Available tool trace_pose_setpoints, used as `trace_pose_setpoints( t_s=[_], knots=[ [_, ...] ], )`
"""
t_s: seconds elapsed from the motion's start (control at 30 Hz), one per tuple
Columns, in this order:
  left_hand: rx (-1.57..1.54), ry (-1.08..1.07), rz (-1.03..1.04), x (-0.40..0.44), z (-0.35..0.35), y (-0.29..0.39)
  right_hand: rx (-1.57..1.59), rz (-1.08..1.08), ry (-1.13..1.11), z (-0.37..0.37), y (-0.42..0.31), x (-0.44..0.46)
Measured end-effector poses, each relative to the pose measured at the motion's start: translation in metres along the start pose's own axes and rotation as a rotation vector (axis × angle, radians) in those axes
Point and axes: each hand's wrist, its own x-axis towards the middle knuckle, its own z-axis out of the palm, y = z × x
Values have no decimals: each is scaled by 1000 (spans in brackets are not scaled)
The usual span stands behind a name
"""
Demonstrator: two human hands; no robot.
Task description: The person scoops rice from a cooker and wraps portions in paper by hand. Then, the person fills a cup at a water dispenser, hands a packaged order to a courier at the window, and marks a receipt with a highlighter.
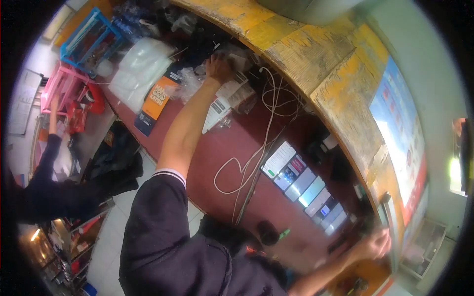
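Observation:
My left hand [218, 68] reaches across the dark red desk [207, 163] to a pile of clear plastic bags [191, 79] and small boxes. Its fingers look spread over the pile, with nothing visibly gripped; the fingertips are partly lost among the plastic. Close to it lie a white printed box [216, 112] and an orange and dark blue package [156, 101]. At the lower right, my right hand [377, 244] is raised near the desk's wooden edge. Motion blurs its fingers. Between my hands, several phones [307, 187] with lit screens lie in an overlapping row.
A white cable [232, 190] loops over the desk. A worn yellow wooden ledge [316, 59] curves along the far side. White plastic sheets [140, 69], a blue rack [91, 39] and a pink rack [64, 89] stand leftward. Another person's dark sleeve [47, 158] reaches toward the pink rack.

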Motion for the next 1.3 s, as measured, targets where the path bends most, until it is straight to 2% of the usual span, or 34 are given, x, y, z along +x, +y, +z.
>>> trace_pose_setpoints(
  t_s=[0.03,0.1,0.17,0.2,0.23,0.27,0.3,0.33,0.4,0.43,0.47,0.5,0.53,0.57,0.6,0.63,0.67,0.73,0.8,0.87,0.9,0.97,1.07,1.13,1.17,1.3],
  knots=[
    [-1,8,0,-3,-7,2,3,2,7,1,0,-1],
    [-136,202,32,-19,-22,6,173,155,-6,4,2,-5],
    [-573,478,114,-49,-50,13,235,240,-44,4,-1,-3],
    [-599,516,80,-77,-74,21,292,326,-88,5,-2,-4],
    [-626,550,48,-113,-102,31,247,264,-33,5,-4,-5],
    [-677,539,31,-151,-127,39,246,277,-26,4,-9,-5],
    [-790,518,-95,-190,-140,48,315,315,-49,1,-14,-5],
    [-739,441,-143,-232,-139,42,377,354,-66,-2,-18,-2],
    [-752,439,-216,-317,-135,50,581,421,-43,3,-10,-3],
    [-826,326,-271,-356,-141,56,705,569,-90,6,-3,-4],
    [-888,245,-313,-388,-153,70,853,480,32,19,10,-11],
    [-992,191,-324,-419,-157,84,917,431,13,1,-3,-7],
    [-1084,133,-350,-437,-161,100,1147,500,-21,-18,-23,-6],
    [-1121,95,-303,-439,-176,131,1129,371,-71,-20,-25,-13],
    [-1305,18,-225,-444,-206,164,1438,397,-183,-41,-45,-18],
    [-1461,-49,-160,-451,-239,189,1566,453,-282,-62,-61,-25],
    [-1519,-58,17,-447,-266,216,1710,509,-399,-80,-72,-32],
    [-1499,18,347,-436,-312,261,1743,495,-439,-107,-81,-44],
    [-1400,-51,468,-434,-339,289,1774,483,-455,-124,-84,-57],
    [-1269,-55,477,-450,-352,306,1891,512,-429,-137,-72,-63],
    [-1252,-59,488,-460,-349,309,1916,533,-496,-143,-61,-61],
    [-1321,18,400,-488,-336,315,2021,550,-491,-147,-40,-62],
    [-1163,29,524,-514,-343,319,2167,571,-533,-161,-11,-70],
    [-1230,32,479,-531,-341,327,2146,496,-533,-171,7,-74],
    [-1281,-34,408,-540,-337,325,2150,433,-510,-170,14,-78],
    [-1356,-125,255,-558,-339,337,2240,472,-479,-175,32,-80]
  ],
)
